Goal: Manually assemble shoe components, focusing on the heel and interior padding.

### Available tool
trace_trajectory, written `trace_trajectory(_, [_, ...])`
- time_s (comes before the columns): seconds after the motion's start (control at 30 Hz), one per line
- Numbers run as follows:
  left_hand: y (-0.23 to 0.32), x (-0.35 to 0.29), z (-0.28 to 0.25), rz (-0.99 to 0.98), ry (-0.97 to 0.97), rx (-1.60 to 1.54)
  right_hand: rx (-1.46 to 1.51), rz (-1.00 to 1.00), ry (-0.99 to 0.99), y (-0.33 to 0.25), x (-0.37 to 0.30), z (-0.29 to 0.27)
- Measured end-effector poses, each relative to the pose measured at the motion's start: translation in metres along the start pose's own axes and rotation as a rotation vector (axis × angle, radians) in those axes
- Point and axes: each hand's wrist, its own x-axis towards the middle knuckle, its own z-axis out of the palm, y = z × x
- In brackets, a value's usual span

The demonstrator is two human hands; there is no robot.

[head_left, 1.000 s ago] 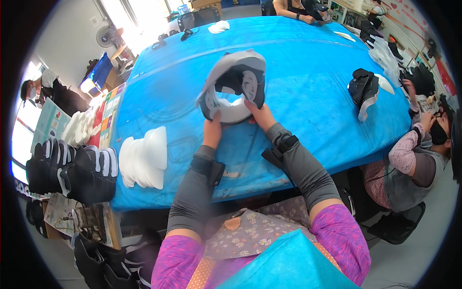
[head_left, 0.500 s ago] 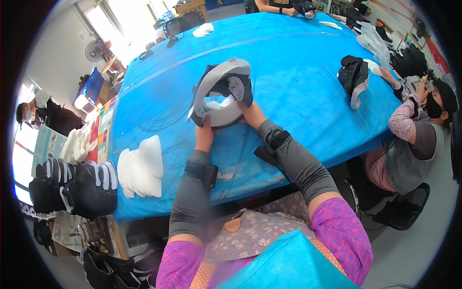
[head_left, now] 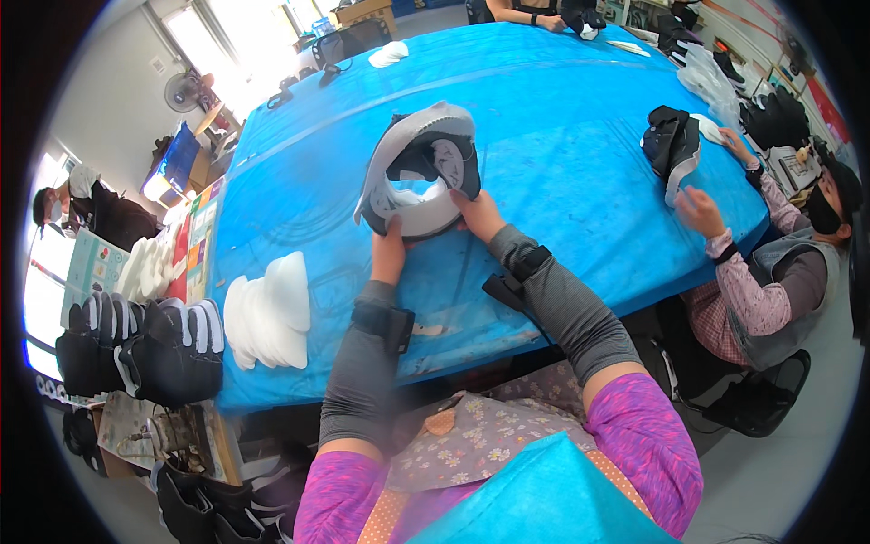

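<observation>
Above the blue-covered table I hold a shoe upper [head_left: 426, 220], black outside with a pale grey lining edge, its bottom opening facing me. Inside the opening a white piece shows. My left hand [head_left: 388, 254] is closed on its near left edge, the thumb on the pale rim. My right hand [head_left: 480, 218] grips the near right edge in the same way. The fingers of both hands are mostly hidden behind the upper. Left of my left forearm lies a fanned stack of white insole-shaped sheets [head_left: 267, 313].
The blue table cover [head_left: 562, 227] spreads out ahead. Black shoe uppers [head_left: 172, 349] stand in a row at the left. On the right sits a co-worker [head_left: 770, 281] with another black upper [head_left: 671, 140]. A second person [head_left: 530, 14] works at the far edge.
My hands keep their hold on the shoe upper, which has tilted slightly. The co-worker on the right has brought a hand up beside the upper there.
</observation>
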Motion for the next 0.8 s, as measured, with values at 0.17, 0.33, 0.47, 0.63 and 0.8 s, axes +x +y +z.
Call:
trace_trajectory(0.17, [-0.006,0.004,-0.005,-0.02,-0.014,-0.004,0.035,0.03,-0.019,-0.005,-0.002,0.001])
trace_trajectory(0.33, [0.001,0.001,0.001,0.025,-0.012,-0.044,0.039,0.041,-0.008,-0.002,0.002,0.0])
trace_trajectory(0.47, [0.008,-0.003,-0.001,-0.016,-0.008,-0.039,0.014,0.051,-0.065,0.0,0.003,0.001])
trace_trajectory(0.63, [0.001,-0.002,0.002,-0.037,-0.012,-0.101,0.006,0.042,-0.004,0.006,0.005,-0.001])
trace_trajectory(0.8, [0.001,-0.002,0.0,-0.048,0.002,-0.095,0.024,-0.004,-0.006,0.006,0.001,0.005])
